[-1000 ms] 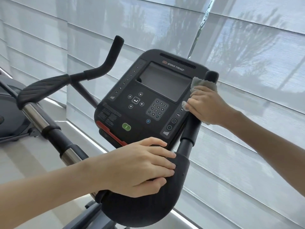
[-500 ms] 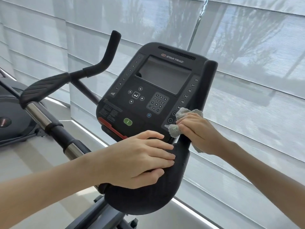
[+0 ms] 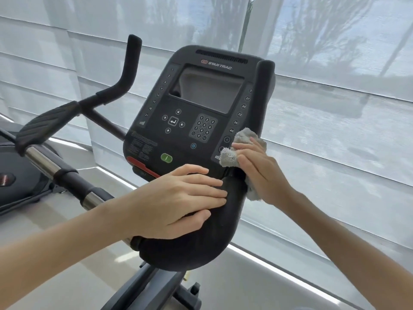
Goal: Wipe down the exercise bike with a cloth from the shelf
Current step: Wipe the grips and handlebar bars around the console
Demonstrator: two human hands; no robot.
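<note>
Exercise bike point(image 3: 190, 249) mid-frame. Console point(image 3: 201, 97) tilted back, face to camera, top edge at 12 o'clock. Right upright grip point(image 3: 264, 92): long axis 6 to 12 o'clock, just beside the console's 3 o'clock edge. Grey cloth point(image 3: 241, 139) bunched round the grip's base, at the console's 4 o'clock corner.

Right hand point(image 3: 261, 168): fingers curled over the cloth, clamping it to the grip; loose ends stick out at 10 and 6 o'clock. Left hand point(image 3: 178, 198): fingers straight, together, flat on the black arm pad, thumb against its near side.

Room: blinds point(image 3: 335, 130) well apart at 3 o'clock; left grip point(image 3: 130, 63) at 10 o'clock.
</note>
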